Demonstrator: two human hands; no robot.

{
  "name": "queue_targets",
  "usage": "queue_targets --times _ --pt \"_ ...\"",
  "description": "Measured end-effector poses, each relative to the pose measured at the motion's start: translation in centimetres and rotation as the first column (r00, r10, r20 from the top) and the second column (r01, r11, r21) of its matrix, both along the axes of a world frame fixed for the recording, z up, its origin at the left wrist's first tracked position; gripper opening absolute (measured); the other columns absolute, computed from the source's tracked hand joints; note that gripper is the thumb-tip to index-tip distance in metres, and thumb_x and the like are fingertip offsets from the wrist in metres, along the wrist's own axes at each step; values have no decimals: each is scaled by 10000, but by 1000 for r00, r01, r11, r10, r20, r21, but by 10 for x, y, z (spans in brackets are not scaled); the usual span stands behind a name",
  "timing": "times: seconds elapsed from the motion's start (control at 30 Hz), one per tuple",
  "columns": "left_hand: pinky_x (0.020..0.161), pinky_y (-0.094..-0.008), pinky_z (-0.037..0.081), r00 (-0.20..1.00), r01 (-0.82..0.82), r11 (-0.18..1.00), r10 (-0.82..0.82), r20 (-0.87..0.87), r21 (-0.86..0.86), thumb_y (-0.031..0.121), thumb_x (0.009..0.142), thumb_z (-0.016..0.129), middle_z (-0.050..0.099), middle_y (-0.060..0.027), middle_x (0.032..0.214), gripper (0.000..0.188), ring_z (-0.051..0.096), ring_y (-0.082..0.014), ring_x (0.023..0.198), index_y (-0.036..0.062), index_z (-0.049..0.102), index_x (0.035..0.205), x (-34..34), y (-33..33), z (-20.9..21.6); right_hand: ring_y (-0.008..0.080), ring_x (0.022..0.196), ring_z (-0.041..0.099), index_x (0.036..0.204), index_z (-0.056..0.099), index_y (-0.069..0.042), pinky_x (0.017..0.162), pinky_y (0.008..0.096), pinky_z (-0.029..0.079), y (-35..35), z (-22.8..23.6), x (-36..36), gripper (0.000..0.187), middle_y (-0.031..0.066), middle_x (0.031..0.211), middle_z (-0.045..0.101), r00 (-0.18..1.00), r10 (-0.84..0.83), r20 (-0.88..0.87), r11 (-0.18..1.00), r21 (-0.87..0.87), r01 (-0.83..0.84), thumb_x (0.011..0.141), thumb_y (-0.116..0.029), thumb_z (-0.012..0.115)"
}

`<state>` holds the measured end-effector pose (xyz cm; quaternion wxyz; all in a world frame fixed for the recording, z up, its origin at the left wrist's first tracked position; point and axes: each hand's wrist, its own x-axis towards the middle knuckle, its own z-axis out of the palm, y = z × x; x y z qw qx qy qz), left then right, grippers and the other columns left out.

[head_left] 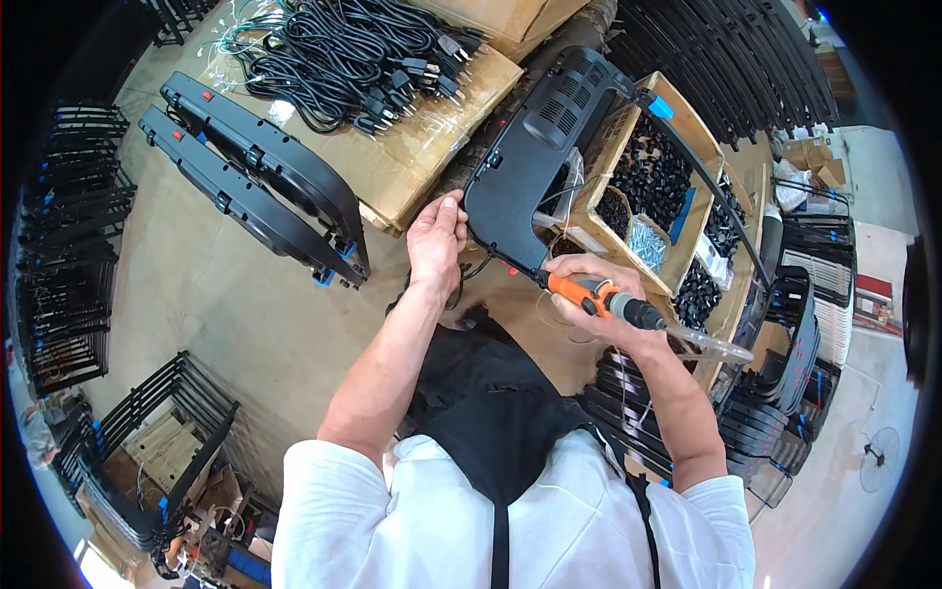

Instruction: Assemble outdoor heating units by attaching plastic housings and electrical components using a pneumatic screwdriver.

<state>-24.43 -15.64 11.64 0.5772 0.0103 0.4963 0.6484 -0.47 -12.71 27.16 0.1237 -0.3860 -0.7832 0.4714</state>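
Head view: we stand over a crowded assembly spot. Toward eleven o'clock two finished black housings (257, 187) lie side by side on the floor, and at twelve a heap of black power cords (343, 54) sprawls over flattened cardboard (407, 162). Toward two o'clock a divided cardboard box (677, 108) holds black plastic parts (653, 172) and a small packet of silvery screws (646, 242) (each in its own compartment). Stacks of black frames (74, 245) ring the scene at nine o'clock and at one o'clock.

Our left hand (438, 240) grips the lower left edge of the long black panel (538, 147), fingers curled over its rim. Our right hand (601, 299) is closed around the orange power screwdriver (594, 294), which has a clear hose (711, 344) trailing from its rear toward four o'clock.

The panel sits at the centre, just above our hands, partly covering the box behind it. Its long axis runs from seven o'clock up to one o'clock, with the vented end farthest from us. The screwdriver lies nearly across that line, its tip pointing toward ten o'clock and meeting the panel's lower end; the contact spot itself is too small to make out.
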Motion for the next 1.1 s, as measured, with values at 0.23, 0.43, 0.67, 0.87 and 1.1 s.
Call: queue_targets --times 0.23,0.43,0.67,0.87,1.1 --pt "567 -220 454 985 75 996 -67 162 -44 191 1079 649 694 -6 902 201 550 -70 665 36 675 1204 9 -45 10 216 1143 711 1151 703 -45 1046 342 537 -8 0 2 331 113 1225 750 999 -3 36 1000 19 2 837 -66 805" --pt "628 -251 455 890 311 949 -269 367 -58 235 1112 585 660 3 947 209 559 -102 749 53 659 1184 41 -86 16 190 1094 723 1178 702 -89 1002 339 554 -11 -8 1 340 67 1220 753 995 -96 -24 995 -26 96 854 -110 803" --pt "595 -265 439 838 331 940 -251 485 -86 310 1100 615 633 19 874 236 544 -117 707 82 672 1116 65 -79 4 173 1119 709 1275 670 -100 1001 339 556 -19 -10 -5 424 63 1238 739 979 -201 17 979 -11 201 877 -115 814" --pt "616 -255 440 780 277 959 -186 597 -63 329 1105 604 600 33 853 235 535 -115 722 102 660 1084 64 -62 17 218 1191 686 1295 648 -54 1066 383 539 -35 5 -7 461 102 1271 728 949 -240 -207 970 -1 245 867 -37 819" --pt "623 -245 436 708 250 968 -162 688 -29 299 1119 576 596 30 879 215 535 -109 737 95 643 1137 53 -55 21 221 1195 687 1319 615 -58 1069 388 542 -38 3 -15 484 111 1294 724 947 -234 -222 969 30 246 878 -51 814"
